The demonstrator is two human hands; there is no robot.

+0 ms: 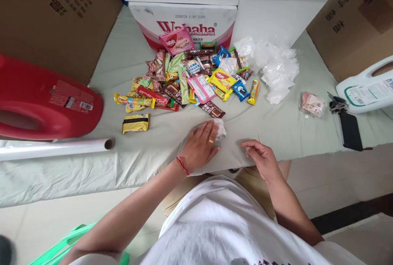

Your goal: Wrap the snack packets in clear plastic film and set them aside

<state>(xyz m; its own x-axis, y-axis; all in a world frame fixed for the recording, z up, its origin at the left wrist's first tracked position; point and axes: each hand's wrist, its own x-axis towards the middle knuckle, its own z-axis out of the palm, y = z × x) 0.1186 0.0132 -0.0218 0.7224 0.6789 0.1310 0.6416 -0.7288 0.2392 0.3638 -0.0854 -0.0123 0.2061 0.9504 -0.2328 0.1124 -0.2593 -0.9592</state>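
My left hand (201, 144) lies palm down on the cloth, its fingers stretched out flat and touching a small crumpled clear plastic bag (220, 129). Part of that bag is hidden under the fingers. To the right, my right hand (262, 158) hovers by the table's front edge, loosely bent, index finger extended and nothing visible in it. Just beyond the left hand is a brown cocoa wafer packet (213, 109). Behind it spreads a pile of wrapped snacks, including a yellow nabati packet (221, 81), a pink nabati packet (177, 40) and a pink-and-white packet (202, 88).
Clear plastic bags (279, 70) are heaped right of the snacks. A filled small bag (312, 104), keys (338, 103) and a black pouch (351, 131) lie farther right, near a white jug (368, 87). Left stand a red jug (58, 97) and a white roll (58, 148). Boxes (187, 15) line the back.
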